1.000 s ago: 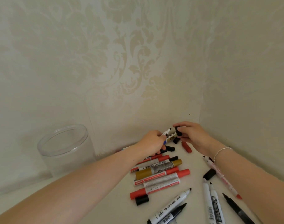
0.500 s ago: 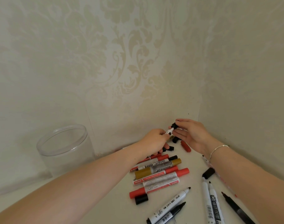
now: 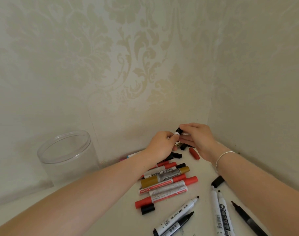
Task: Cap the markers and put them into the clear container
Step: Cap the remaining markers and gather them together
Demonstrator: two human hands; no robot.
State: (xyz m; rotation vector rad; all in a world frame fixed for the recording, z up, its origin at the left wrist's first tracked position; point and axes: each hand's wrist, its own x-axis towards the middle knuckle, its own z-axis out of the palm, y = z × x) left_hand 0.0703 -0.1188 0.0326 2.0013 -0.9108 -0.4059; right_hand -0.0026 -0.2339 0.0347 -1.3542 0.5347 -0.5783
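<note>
Head view: two hands (image 3: pixel 162 143) (image 3: pixel 199 139) hold one marker (image 3: pixel 176 133).

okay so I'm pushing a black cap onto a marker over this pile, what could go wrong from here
1. Several markers, like the white marker, lie uncapped with bare tips on the table; your right forearm passes just above some and might pick up ink.
2. Loose caps, such as the red cap, lie scattered, so mismatching is possible.
3. The clear container stands beside your left arm; a wide swing could knock it.
</note>
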